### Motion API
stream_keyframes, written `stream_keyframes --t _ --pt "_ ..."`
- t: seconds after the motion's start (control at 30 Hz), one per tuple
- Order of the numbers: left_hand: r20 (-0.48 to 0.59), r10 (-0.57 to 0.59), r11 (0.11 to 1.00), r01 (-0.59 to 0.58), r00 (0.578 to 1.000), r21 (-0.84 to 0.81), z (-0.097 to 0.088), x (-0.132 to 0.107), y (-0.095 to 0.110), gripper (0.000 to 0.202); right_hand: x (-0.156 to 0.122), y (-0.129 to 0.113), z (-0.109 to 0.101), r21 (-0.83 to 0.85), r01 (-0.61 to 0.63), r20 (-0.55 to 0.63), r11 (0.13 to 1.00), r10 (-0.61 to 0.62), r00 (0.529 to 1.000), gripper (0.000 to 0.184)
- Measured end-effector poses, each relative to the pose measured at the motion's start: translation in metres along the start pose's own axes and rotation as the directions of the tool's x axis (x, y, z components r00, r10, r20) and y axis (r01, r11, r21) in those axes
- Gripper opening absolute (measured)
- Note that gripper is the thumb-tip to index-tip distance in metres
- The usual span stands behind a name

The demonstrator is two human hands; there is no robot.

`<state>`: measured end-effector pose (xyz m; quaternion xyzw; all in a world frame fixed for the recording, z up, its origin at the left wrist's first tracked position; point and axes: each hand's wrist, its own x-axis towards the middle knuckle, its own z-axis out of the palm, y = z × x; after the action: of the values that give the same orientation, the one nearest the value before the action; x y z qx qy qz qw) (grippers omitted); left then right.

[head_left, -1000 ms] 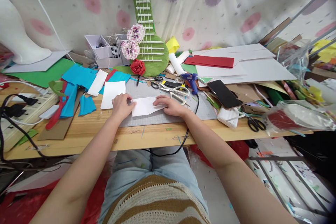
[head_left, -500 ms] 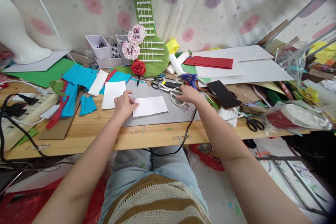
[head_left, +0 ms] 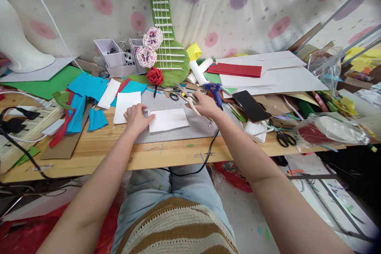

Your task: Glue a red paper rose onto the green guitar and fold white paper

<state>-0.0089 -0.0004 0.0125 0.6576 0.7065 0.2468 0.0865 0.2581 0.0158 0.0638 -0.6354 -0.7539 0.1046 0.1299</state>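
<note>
My right hand (head_left: pixel 203 104) is closed around a pair of scissors (head_left: pixel 194 107) with pale handles, lifted a little over the grey cutting mat (head_left: pixel 205 129). The blades point away to the upper left and are blurred. My left hand (head_left: pixel 137 118) lies with thumb and fingers apart. Its thumb meets the left edge of a white paper rectangle (head_left: pixel 169 120) on the mat. The fingers rest by a second white paper piece (head_left: pixel 126 105) to the left, partly covering it. Just beyond my right hand is a blue glue gun (head_left: pixel 214 92).
A green guitar-shaped craft (head_left: pixel 175 61) with paper flowers leans at the back. Blue paper strips (head_left: pixel 89 85) and a power strip (head_left: pixel 26 127) are on the left. To the right are a black phone (head_left: pixel 250 106), black-handled scissors (head_left: pixel 286 139) and red paper (head_left: pixel 238 70).
My right hand has taken up the pale-handled scissors from the mat and moved slightly left with them. My left hand stays by the paper, its fingers a little lower.
</note>
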Motion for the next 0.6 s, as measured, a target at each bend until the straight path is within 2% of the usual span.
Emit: stream_keyframes --t 0.07,0.17,0.27,0.43,0.6 --pt "0.006 0.006 1.0 -0.006 1.0 -0.001 -0.001 0.0 -0.001 0.036 0.002 -0.017 0.007 0.126 0.033 0.119 0.992 -0.048 0.992 0.036" --pt "0.024 0.002 1.0 -0.002 1.0 0.008 -0.001 0.001 -0.004 0.032 0.012 -0.041 0.021 0.308 0.053 0.218 0.95 -0.125 0.968 0.029" --pt "0.033 -0.007 1.0 0.006 0.999 0.007 0.001 0.002 -0.005 0.03 0.029 -0.061 0.031 0.263 0.038 0.193 0.964 -0.091 0.977 0.036" --pt "0.041 -0.022 1.0 0.023 0.999 -0.01 0.002 0.002 -0.001 0.024 0.052 -0.083 0.037 0.172 0.038 0.302 0.984 -0.089 0.949 0.038" --pt "0.068 0.031 0.996 -0.025 0.997 -0.088 0.0 0.002 0.0 0.017 0.059 -0.094 0.043 0.143 0.124 0.339 0.982 -0.166 0.926 0.038"
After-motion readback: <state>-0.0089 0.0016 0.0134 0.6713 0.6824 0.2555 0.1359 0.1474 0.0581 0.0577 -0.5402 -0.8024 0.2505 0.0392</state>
